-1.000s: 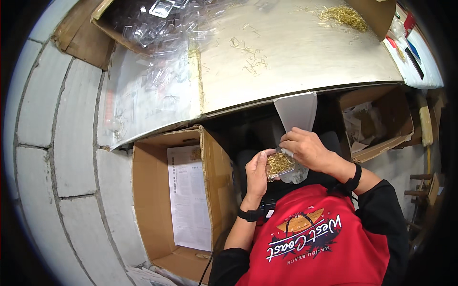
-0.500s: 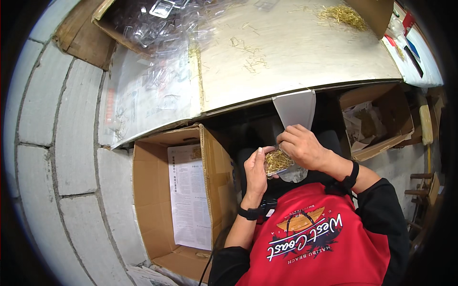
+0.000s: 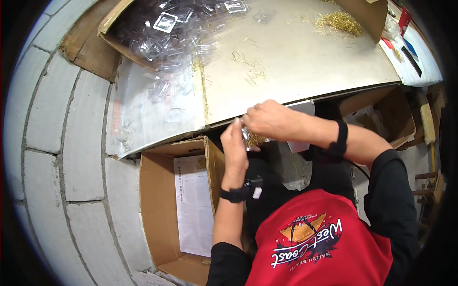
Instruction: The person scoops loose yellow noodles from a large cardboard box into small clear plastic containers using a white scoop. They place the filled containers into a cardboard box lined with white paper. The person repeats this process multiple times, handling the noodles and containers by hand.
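Observation:
A small clear plastic box (image 3: 253, 138) filled with thin gold-coloured wire pieces is held just off the table's front edge. My left hand (image 3: 234, 147) grips its left side, the thumb pointing up along it. My right hand (image 3: 268, 119) is curled over its upper edge, fingers closed against the plastic; their tips are hidden. Behind my right forearm a white chute-like piece (image 3: 301, 108) hangs from the table edge, partly covered.
A heap of clear plastic cases (image 3: 181, 33) spills from a carton on the table (image 3: 286, 62). Loose gold pieces (image 3: 339, 24) are piled at the far right. A paper-lined cardboard box (image 3: 160, 209) stands at lower left, another box (image 3: 403, 114) under the table's right.
Both hands have moved forward and left with the box, toward the table edge. My right hand has come down over the box's upper edge, covering more of it.

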A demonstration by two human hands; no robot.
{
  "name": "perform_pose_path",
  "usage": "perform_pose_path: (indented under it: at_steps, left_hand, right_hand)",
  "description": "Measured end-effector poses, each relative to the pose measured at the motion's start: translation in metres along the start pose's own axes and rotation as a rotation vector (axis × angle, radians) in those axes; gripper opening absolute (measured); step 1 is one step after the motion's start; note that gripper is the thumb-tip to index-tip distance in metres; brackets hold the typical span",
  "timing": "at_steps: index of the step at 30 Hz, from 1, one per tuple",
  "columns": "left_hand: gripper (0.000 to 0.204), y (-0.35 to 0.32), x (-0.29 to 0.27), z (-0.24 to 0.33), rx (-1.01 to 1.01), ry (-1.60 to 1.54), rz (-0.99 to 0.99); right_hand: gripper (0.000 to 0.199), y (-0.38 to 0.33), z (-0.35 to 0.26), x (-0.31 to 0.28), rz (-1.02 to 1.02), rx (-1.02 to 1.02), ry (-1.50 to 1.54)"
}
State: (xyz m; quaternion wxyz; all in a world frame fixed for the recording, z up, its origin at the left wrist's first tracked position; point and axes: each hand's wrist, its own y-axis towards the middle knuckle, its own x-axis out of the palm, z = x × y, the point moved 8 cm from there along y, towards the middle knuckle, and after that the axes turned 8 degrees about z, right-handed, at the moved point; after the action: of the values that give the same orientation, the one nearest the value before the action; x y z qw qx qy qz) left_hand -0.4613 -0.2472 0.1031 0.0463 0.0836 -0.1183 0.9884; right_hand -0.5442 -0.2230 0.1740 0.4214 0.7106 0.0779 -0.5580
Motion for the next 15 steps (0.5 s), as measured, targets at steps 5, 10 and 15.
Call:
perform_pose_path:
  at_steps: [5,10,15]
  left_hand:
    - [0.036,0.074,-0.016,0.037,0.079,0.069,-0.07]
    - [0.036,0.123,-0.032,0.039,0.041,0.137,0.003]
    - [0.035,0.157,-0.057,0.051,0.155,0.357,0.103]
  right_hand:
    - [0.011,0.073,0.05,0.015,-0.025,0.004,0.095]
    - [0.013,0.105,0.093,0.053,-0.153,0.108,0.207]
    - [0.01,0.129,0.125,0.071,-0.216,0.265,0.354]
